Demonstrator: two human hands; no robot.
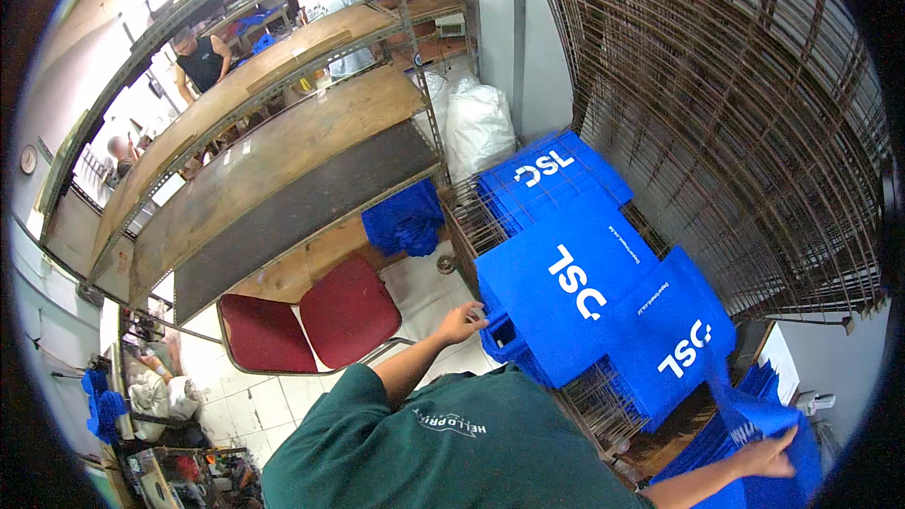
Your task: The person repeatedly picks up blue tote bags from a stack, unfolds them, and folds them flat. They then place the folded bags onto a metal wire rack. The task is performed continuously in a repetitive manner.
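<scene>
Right hand (pixel 771 457): fingers closed on a loose blue cloth piece (pixel 754 412), bunched and a bit blurred, with white print partly showing. Looks gripped by one end, likely so the rest can hang free. It sits just above a pile of blue cloth (pixel 693 464), which seems kept at that hand for easy reach.

Left hand (pixel 462 322): fingers half curled at the left edge of the middle blue panel (pixel 556 297); can't tell whether they pinch it or just rest there. Maybe there to steady that edge. Blue folds (pixel 507 344) hang just below those fingers.

Between the two grips, the middle panel and the near blue panel (pixel 677 349) lie flat, overlapping, print up, on a wire rack (pixel 613 403); presumably spread so the print stays uncovered. Beyond them, the far blue panel (pixel 542 179) lies under thin wires (a lower rack layer, probably). More wire racks (pixel 716 104) stand tilted up beyond the right hand, apparently swung clear to leave the panels reachable. Red chair (pixel 351 311) is left of the left hand, out of the way.
</scene>
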